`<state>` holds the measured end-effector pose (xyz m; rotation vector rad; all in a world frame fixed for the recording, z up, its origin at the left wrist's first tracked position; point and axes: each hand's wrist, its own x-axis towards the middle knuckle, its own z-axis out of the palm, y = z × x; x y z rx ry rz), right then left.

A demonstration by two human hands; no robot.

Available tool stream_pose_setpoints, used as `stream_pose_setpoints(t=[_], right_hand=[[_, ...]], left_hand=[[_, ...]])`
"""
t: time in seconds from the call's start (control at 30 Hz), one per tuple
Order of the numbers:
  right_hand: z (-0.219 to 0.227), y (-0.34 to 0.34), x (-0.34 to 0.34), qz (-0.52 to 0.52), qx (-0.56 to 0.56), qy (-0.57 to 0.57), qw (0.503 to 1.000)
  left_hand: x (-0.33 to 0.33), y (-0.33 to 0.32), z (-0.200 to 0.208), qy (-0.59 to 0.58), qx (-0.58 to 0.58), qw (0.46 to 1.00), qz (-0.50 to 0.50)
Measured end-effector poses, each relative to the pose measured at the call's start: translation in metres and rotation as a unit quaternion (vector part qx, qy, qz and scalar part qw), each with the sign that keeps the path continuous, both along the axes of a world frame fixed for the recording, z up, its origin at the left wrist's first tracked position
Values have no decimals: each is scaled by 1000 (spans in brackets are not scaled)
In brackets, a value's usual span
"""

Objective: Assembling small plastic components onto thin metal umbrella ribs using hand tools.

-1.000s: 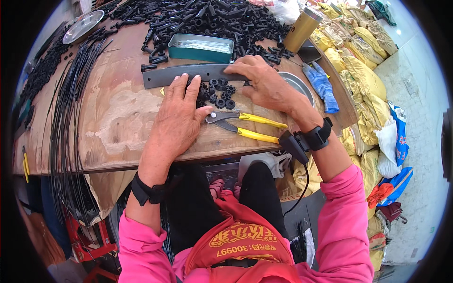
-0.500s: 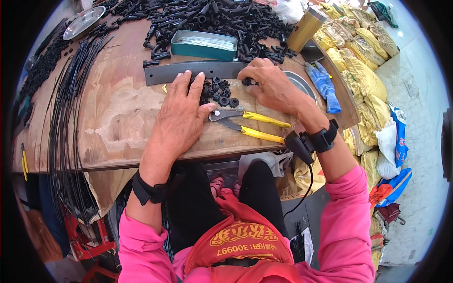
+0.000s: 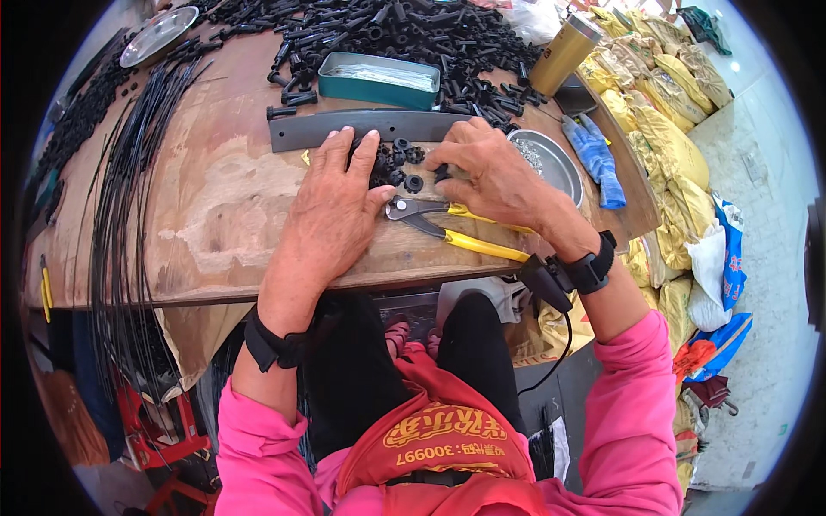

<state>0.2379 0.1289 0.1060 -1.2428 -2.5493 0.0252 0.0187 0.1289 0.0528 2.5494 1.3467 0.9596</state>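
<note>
On the wooden table my left hand (image 3: 334, 206) rests nearly flat, fingers stretched, its tips close to a dark metal strip (image 3: 301, 132) with holes. Small black ring-shaped parts (image 3: 397, 157) lie in a loose pile against its forefinger and thumb. My right hand (image 3: 490, 172) is bent over at the pile's right side, thumb and fingers closed on a small black part (image 3: 441, 172) that mostly hides behind them. Below both hands lie pliers (image 3: 482, 244) with yellow handles, their jaws beside my left thumb and one handle partly covered by my right hand.
A heap of black bolt-like parts (image 3: 387, 39) covers the back of the table, with a green tin (image 3: 379, 95) before it. At right stand a round metal dish (image 3: 564, 172), blue gloves (image 3: 594, 159) and a gold flask (image 3: 564, 56). Thin black strands (image 3: 129, 198) hang over the left edge.
My right hand has come slightly down and toward me from the metal strip, uncovering more of the dish and covering part of a plier handle. My left hand has stayed nearly in place.
</note>
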Motion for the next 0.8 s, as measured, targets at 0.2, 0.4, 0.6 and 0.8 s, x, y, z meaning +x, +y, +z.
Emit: stream_pose_setpoints(t=[0.2, 0.4, 0.6, 0.8], right_hand=[[2, 3, 2, -48, 24, 17, 998], [-8, 11, -24, -14, 32, 29, 999], [-3, 13, -18, -62, -38, -23, 997], [-1, 20, -14, -53, 60, 32, 996]], left_hand=[[2, -2, 2, -5, -6, 1000, 13], [0, -1, 0, -21, 2, 999, 42], [-2, 0, -1, -47, 10, 996, 73], [-2, 3, -2, -80, 12, 994, 80]])
